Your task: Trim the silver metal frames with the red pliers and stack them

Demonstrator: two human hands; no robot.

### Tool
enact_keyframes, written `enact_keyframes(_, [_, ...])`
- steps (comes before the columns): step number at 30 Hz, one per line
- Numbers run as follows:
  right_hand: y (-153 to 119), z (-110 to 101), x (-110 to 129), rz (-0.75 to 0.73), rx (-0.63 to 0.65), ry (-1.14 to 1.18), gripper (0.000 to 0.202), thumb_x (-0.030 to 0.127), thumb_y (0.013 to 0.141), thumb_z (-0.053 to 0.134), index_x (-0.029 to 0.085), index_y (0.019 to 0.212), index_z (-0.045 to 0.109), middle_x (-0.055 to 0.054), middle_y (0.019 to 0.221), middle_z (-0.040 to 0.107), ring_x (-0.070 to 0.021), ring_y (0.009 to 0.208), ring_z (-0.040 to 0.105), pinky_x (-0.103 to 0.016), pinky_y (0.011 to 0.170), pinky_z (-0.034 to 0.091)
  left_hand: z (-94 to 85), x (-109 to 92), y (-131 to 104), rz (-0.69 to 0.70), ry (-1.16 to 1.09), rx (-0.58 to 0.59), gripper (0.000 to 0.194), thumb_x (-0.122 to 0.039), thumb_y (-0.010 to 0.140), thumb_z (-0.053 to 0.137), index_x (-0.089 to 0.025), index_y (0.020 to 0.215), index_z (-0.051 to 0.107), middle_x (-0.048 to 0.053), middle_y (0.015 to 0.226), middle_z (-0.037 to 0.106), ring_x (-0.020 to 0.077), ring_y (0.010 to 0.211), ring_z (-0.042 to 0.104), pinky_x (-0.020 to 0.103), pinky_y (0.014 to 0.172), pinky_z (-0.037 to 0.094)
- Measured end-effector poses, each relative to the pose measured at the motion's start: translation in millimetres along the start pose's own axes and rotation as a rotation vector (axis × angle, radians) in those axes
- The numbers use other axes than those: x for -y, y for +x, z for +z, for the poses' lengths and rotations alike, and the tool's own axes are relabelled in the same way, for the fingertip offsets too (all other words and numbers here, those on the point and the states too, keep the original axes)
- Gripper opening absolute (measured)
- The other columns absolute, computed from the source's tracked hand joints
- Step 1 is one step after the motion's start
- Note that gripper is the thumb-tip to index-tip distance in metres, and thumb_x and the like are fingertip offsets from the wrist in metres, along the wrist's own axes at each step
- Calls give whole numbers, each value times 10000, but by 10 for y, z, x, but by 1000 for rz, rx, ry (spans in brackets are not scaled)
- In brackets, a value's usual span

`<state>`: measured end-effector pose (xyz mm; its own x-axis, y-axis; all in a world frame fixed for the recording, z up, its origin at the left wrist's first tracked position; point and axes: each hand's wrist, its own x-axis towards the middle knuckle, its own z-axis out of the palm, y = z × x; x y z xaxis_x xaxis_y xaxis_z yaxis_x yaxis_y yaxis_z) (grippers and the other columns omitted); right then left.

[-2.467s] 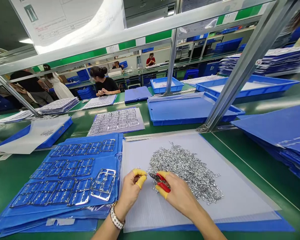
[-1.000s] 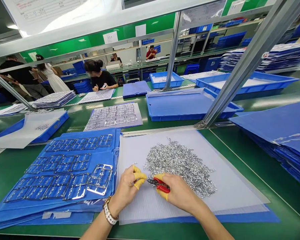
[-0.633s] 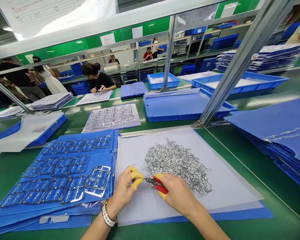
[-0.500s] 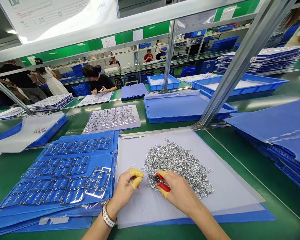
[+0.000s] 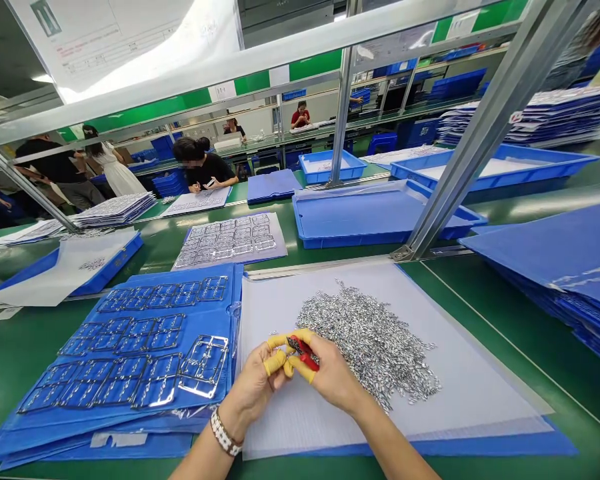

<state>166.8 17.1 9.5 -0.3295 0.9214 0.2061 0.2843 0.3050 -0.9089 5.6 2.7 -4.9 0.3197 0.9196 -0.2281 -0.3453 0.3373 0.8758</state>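
Head view: the red-handled pliers (image 5: 309, 362) sit in the right hand (image 5: 333, 373), just above the white sheet (image 5: 275, 297) and at the near left edge of a big heap of small silvery pieces (image 5: 370, 343). That hand is closed around the handles, its yellow-covered thumb and finger pressing on them. Right against it, the left hand (image 5: 257, 377) has its yellow-covered fingertips curled nearly together; whether they pinch a tiny piece, I can't make out. A pale-linked wristband (image 5: 223, 433) circles the left wrist. To the left, rows of metal frames (image 5: 203, 367) lie flat on a stack of blue sheets (image 5: 200, 317). Everything rests on a green bench (image 5: 490, 287). Beyond, a blue tray (image 5: 355, 239) stands behind the heap, near a slanting metal post (image 5: 465, 153), and across the way a co-worker in black (image 5: 207, 170) bends over another sheet.
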Motion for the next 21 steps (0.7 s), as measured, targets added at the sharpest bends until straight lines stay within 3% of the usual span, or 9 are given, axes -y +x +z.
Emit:
enact_keyframes(5, [3,26,-93,52,-20,6,197,284,780,551,225,965,583,-14,840,651,-156,722,589,-280,649,469,1,40,-20,92,302,-49,341,-446,795,633,-145,952,668,31,773,626,67,532,428,215,532,333])
enact_keyframes(9, [53,49,-107,105,-34,20,199,319,816,518,227,982,579,-19,881,660,-159,764,602,-297,703,479,-39,66,-1,143,551,-94,340,-450,834,562,-137,742,659,33,686,635,90,532,446,220,526,343])
enact_keyframes(15, [86,62,-107,142,12,119,205,379,843,506,218,946,577,-5,809,624,-151,706,586,-299,672,464,-77,62,35,118,533,-101,332,-428,828,552,-130,734,662,36,624,643,95,494,441,221,503,332])
enact_keyframes(21, [84,37,-205,228,-99,383,258,415,817,510,199,952,551,-10,778,604,-131,622,535,-292,617,443,-123,88,40,131,518,-158,359,-436,824,539,-122,741,693,49,597,646,108,501,451,224,499,325])
